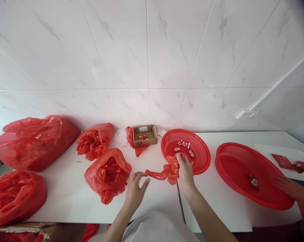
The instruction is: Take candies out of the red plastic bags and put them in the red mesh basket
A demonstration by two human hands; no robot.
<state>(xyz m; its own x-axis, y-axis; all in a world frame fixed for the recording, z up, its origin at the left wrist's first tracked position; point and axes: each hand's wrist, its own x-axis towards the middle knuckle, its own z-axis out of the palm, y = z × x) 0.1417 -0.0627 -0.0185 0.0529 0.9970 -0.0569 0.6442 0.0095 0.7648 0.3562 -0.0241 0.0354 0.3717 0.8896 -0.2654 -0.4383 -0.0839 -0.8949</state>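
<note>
My right hand (185,173) is closed around a crumpled red plastic bag (170,173), held over the near rim of a red mesh basket (203,154). In that basket lie a few small wrapped packets (184,144) in red and white. A thin strip of the bag trails left toward my left hand (137,187). Those fingers are curved and apart, close to the strip's end; whether they touch it I cannot tell. Just left of my left hand sits an open-topped red plastic bag (107,174) stuffed with crumpled red plastic.
A small cardboard box (144,143) with red packets stands by the wall. Several stuffed red bags (36,141) fill the left side. At right, another person's hand (286,185) is at a second red basket (227,174) holding a dark red packet (254,182).
</note>
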